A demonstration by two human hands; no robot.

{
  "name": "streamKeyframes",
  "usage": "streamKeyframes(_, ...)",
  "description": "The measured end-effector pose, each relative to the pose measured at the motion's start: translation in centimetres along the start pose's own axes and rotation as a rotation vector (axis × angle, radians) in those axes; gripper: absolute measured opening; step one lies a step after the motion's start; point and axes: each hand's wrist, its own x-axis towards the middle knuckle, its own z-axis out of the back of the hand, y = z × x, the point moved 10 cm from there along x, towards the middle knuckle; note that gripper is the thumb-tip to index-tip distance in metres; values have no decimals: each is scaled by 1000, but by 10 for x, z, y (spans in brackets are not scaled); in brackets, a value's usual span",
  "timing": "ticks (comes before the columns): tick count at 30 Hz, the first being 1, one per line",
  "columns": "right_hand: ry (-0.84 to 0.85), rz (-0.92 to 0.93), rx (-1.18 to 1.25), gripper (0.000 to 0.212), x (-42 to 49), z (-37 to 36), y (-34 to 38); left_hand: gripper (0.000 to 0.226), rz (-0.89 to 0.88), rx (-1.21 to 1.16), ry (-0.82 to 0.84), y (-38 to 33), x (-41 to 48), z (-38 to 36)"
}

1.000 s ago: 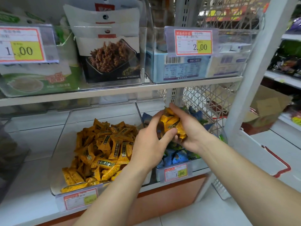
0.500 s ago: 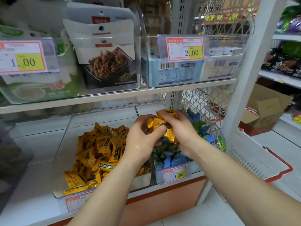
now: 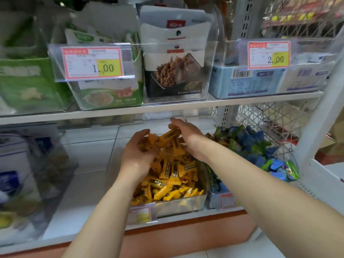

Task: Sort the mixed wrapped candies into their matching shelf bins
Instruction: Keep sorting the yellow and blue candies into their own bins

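Our two bare forearms reach in from the bottom edge toward the lower shelf. Nearest us, the clear bin (image 3: 184,202) carries a blurred price tag (image 3: 141,214) on its front and is heaped with yellow wrapped sweets. Over that heap our left hand (image 3: 137,153) is cupped, fingers curved around a clump of yellow candies (image 3: 167,137). Our right hand (image 3: 188,138) faces it with fingers straight and palm against the same clump. Just beside it on the right, a second bin (image 3: 214,200) holds blue and green candies (image 3: 249,144). Farther back and higher, the upper shelf (image 3: 167,107) carries snack pouches (image 3: 175,71) in clear boxes. The boxes bear price labels (image 3: 93,62) reading 1.00 and 2.00.
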Motion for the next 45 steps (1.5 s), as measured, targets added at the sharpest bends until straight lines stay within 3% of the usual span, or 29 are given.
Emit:
streamKeyframes(3,40,76,-135,53,-1,-4,2,59,-17,124,60,7,1,7)
streamKeyframes(9,-29,408,-351,13,-27,48,19,45,-164,315,65,-18,-11,0)
streamKeyframes(11,-94,415,-373,7,-28,81,12,38,-255,343,136,-31,-24,-24)
streamKeyframes(15,-311,410,-482,18,-21,156,-3,42,-339,383,224,-40,-48,-75)
streamKeyframes(18,-262,356,-671,10,4,172,-19,56,-277,446,326,-27,-56,-109)
streamKeyframes(21,-42,276,-952,31,33,152,-42,60,-250,537,336,-20,-59,-123)
streamKeyframes(24,141,201,-1074,31,50,133,-59,56,-242,536,282,-20,-56,-122)
streamKeyframes(27,183,160,-1127,57,61,127,-66,56,-259,524,267,-21,-56,-121)
streamKeyframes(35,187,75,-1171,96,84,126,-84,55,-280,505,273,-19,-54,-123)
streamKeyframes(37,191,88,-1229,90,82,123,-85,54,-277,509,270,-19,-54,-123)
streamKeyframes(41,165,166,-1273,56,78,117,-79,56,-276,513,264,-19,-53,-122)
streamKeyframes(45,166,208,-1168,31,76,121,-74,56,-263,477,292,-18,-53,-122)
